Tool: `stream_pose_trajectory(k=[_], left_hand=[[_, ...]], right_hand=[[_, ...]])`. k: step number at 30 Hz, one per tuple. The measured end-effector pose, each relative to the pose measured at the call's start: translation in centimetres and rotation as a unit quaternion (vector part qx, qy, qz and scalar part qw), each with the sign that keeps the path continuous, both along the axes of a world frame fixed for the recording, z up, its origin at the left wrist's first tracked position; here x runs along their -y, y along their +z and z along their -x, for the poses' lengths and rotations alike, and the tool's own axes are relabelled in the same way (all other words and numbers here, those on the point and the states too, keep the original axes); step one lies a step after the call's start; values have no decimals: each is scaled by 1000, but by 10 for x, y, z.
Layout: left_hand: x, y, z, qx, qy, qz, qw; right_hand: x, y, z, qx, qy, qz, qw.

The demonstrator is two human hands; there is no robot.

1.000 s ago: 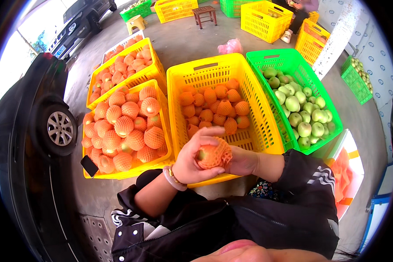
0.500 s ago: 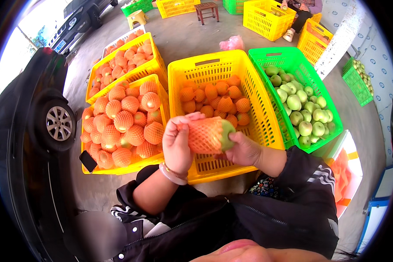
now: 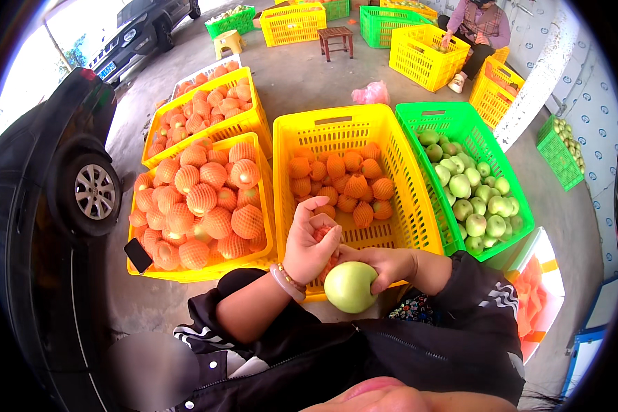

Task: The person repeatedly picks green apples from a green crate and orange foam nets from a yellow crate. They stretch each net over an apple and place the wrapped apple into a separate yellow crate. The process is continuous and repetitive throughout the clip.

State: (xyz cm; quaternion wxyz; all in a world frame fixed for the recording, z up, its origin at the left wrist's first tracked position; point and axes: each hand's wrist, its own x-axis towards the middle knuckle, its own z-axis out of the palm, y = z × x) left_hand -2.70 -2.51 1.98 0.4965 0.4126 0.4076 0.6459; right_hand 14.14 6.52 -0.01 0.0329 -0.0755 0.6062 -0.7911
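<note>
My right hand grips a smooth, round, pale green fruit by its right side, low in front of my chest. Just left of it, my left hand, with bracelets at the wrist, has its fingers curled round a crumpled orange foam net sleeve. The palm hides most of that sleeve. Beyond both hands stands a yellow crate, holding several fruits in orange foam nets.
At the left are two yellow crates heaped with netted fruit and a dark phone on the nearer one's corner. A green crate of bare green fruit and a white box of orange nets stand right. A person sits far off.
The green fruit, earlier mostly inside the orange foam net, now shows bare in my right hand, lower and nearer my body. The net is bunched in my left hand. The view has tilted up slightly.
</note>
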Motion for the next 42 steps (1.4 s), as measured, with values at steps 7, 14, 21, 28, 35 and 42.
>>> stream_pose_trajectory(k=[7,14,21,28,35,42], left_hand=[[-6,-11,-7,-66,88,72,991],[-13,-22,-4,94,33,1,995],[-6,-20,-4,119,-199,165,959],[-7,-18,3,-18,86,59,994],[10,2,0,38,99,59,993],[21,7,-12,-65,14,-38,997]], right_hand=[[13,-3,6,5,3,-128,992],[12,1,5,28,-54,-29,998],[-6,-4,-10,53,-53,49,996],[-44,-2,-24,43,-200,-10,979],[-170,-45,-88,32,-699,96,708],[-240,-136,-281,200,-899,-215,324]])
